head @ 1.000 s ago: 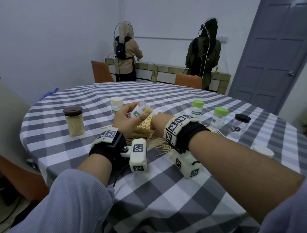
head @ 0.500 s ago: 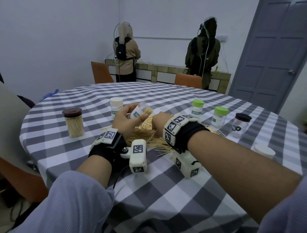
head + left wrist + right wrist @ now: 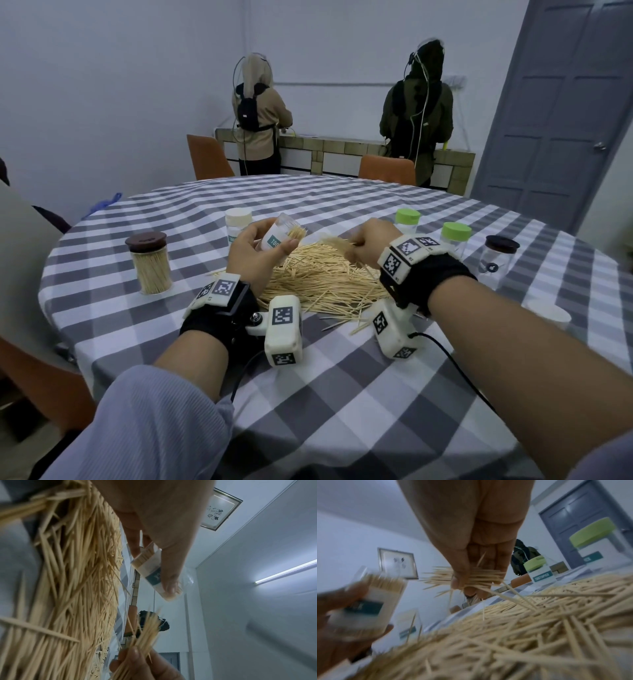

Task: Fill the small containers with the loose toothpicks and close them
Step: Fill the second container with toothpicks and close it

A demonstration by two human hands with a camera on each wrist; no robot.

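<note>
Item: open container [image 3: 278, 236], clear, green-labelled and lidless, which we hold tilted in our left hand [image 3: 254, 253] with fingers and thumb curled round its body; it is already part-filled, the tips showing at the mouth. Item: bundle of toothpicks [image 3: 337, 244], pinched between thumb and fingers of our right hand [image 3: 368, 244], raised just beside the left hand and level with the container's mouth, not yet entered. Item: loose toothpick pile [image 3: 318, 284], spread on the checked worktop [image 3: 342, 394] directly beneath both hands. Item: two green-lidded jars [image 3: 455, 236] beyond the right hand, closed. Item: brown-lidded jar [image 3: 150, 263], full, well to the outer side of the left hand. Handling note, our judgement: the bundle fans out at its free ends, so we should square the sticks parallel, line them with the container's axis, bring the mouth to face the right hand, and feed tips-first in one slide, working above the pile so that strays fall back there.
</note>
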